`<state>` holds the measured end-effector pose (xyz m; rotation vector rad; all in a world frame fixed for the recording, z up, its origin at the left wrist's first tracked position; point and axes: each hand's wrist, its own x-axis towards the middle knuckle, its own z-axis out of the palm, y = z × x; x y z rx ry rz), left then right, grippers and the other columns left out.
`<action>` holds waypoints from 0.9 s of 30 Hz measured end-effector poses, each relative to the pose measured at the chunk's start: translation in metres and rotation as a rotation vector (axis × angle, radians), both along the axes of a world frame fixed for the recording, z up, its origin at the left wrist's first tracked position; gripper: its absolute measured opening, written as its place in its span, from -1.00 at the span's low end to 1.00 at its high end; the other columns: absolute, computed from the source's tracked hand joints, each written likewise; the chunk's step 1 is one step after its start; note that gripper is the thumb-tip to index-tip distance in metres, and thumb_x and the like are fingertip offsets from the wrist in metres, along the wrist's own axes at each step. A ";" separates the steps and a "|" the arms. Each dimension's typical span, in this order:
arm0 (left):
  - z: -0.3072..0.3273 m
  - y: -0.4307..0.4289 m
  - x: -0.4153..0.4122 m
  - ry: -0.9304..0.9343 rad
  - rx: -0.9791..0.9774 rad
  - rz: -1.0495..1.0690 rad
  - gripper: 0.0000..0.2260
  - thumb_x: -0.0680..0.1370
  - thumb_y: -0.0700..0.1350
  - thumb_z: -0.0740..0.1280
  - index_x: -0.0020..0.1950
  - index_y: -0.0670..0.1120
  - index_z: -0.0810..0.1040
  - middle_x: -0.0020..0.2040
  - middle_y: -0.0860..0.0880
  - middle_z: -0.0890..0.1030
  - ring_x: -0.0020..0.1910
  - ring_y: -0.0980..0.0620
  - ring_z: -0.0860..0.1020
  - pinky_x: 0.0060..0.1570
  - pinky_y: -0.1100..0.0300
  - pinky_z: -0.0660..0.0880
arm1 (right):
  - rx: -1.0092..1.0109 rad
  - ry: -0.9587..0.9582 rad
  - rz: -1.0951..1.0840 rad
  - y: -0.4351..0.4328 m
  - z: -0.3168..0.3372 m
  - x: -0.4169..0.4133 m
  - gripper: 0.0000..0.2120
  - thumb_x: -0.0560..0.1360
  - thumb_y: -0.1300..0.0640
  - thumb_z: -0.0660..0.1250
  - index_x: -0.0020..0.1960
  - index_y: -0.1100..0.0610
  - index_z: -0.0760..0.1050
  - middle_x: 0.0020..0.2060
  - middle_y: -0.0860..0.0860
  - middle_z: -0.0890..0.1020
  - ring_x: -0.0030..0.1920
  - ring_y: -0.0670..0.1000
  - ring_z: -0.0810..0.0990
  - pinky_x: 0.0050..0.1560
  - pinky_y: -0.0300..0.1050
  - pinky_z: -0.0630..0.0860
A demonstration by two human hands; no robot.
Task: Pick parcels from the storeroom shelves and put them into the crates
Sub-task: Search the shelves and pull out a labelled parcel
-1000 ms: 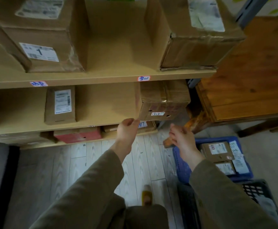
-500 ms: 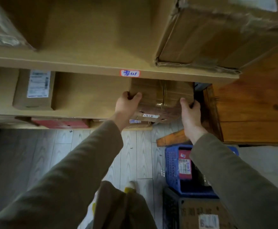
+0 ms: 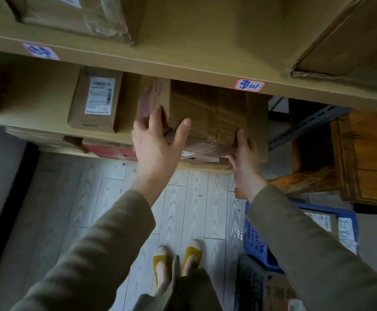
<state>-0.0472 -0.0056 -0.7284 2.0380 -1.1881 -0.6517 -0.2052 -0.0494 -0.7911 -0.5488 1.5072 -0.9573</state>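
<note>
Two hands hold one taped cardboard parcel (image 3: 207,117) at the front edge of the middle shelf (image 3: 26,108), near its right end. The left hand (image 3: 158,144) clasps its left front corner with the thumb spread across it, and the right hand (image 3: 243,153) curls round the right front corner. The long axis of the parcel runs along the shelf edge. One smaller labelled parcel (image 3: 95,99) stands to its left. On the floor are two crates, one blue crate (image 3: 255,241) and one dark crate (image 3: 249,286).

Plain brown cardboard on the parcel (image 3: 207,117), glossy clear tape over it. Tan shelf (image 3: 183,70), its tag (image 3: 249,85) white, red-rimmed, blue handwriting. Red box (image 3: 113,152) below. Pale grey wood-grain floor (image 3: 106,198), bright blue lattice crate (image 3: 257,241), mustard-yellow shoes (image 3: 160,259), olive sleeves (image 3: 115,232), orange-brown wooden furniture (image 3: 366,158).
</note>
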 end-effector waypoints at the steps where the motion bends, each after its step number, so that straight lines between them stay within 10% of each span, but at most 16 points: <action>1: -0.001 0.003 0.000 -0.038 -0.031 -0.038 -0.33 0.45 0.29 0.25 0.43 -0.08 0.31 0.21 -0.17 0.35 0.22 -0.09 0.32 0.19 0.11 0.28 | 0.016 -0.059 -0.004 -0.001 -0.003 -0.002 -0.78 0.57 -0.08 0.17 0.17 -0.05 0.38 0.09 -0.05 0.55 0.17 -0.02 0.53 0.28 -0.12 0.38; 10: -0.033 0.010 -0.036 -0.488 -0.104 -0.406 -0.48 0.51 0.22 0.09 0.41 0.03 0.38 0.37 -0.30 0.40 0.35 -0.31 0.37 0.22 -0.24 0.37 | 0.258 -0.015 -0.027 0.015 -0.037 -0.019 -0.62 0.62 0.12 0.09 0.41 0.20 0.28 0.37 0.18 0.39 0.33 0.19 0.42 0.05 -0.05 0.50; 16: -0.053 0.012 -0.066 -0.663 -0.106 -0.555 -0.48 0.33 0.23 0.37 0.22 0.01 0.57 0.23 -0.10 0.57 0.17 -0.09 0.56 0.07 -0.16 0.46 | 0.056 -0.163 -0.068 0.009 -0.015 -0.032 -0.60 0.60 -0.15 0.02 0.09 0.04 0.55 -0.07 0.03 0.68 0.01 0.05 0.63 0.03 -0.04 0.53; 20: -0.054 0.003 -0.047 -0.511 -0.285 -0.440 -0.62 0.46 0.12 0.23 0.10 -0.08 0.63 0.18 -0.15 0.60 0.03 -0.13 0.61 0.06 -0.09 0.45 | 0.017 -0.100 -0.075 0.012 -0.005 -0.037 -0.49 0.51 -0.27 0.14 0.26 0.05 0.48 0.10 0.06 0.63 0.10 0.05 0.60 -0.02 -0.08 0.54; 23: -0.055 -0.011 -0.013 -0.417 -0.182 -0.190 -0.46 0.47 0.14 0.24 0.35 -0.15 0.42 0.40 -0.30 0.34 0.31 -0.29 0.40 0.24 -0.20 0.33 | -0.054 -0.054 -0.010 0.022 -0.002 -0.030 -0.72 0.51 -0.11 0.28 0.16 -0.02 0.48 0.09 0.00 0.63 0.08 -0.01 0.60 -0.05 -0.15 0.54; 27: -0.053 -0.024 0.016 0.198 0.049 -0.042 -0.20 0.44 0.18 0.36 0.51 -0.16 0.09 0.42 -0.15 0.32 0.39 -0.08 0.32 0.36 0.05 0.30 | -0.084 -0.100 -0.021 0.034 -0.006 -0.019 -0.92 0.54 -0.05 0.25 0.02 -0.13 0.48 0.03 -0.08 0.63 0.02 -0.07 0.61 0.00 -0.13 0.55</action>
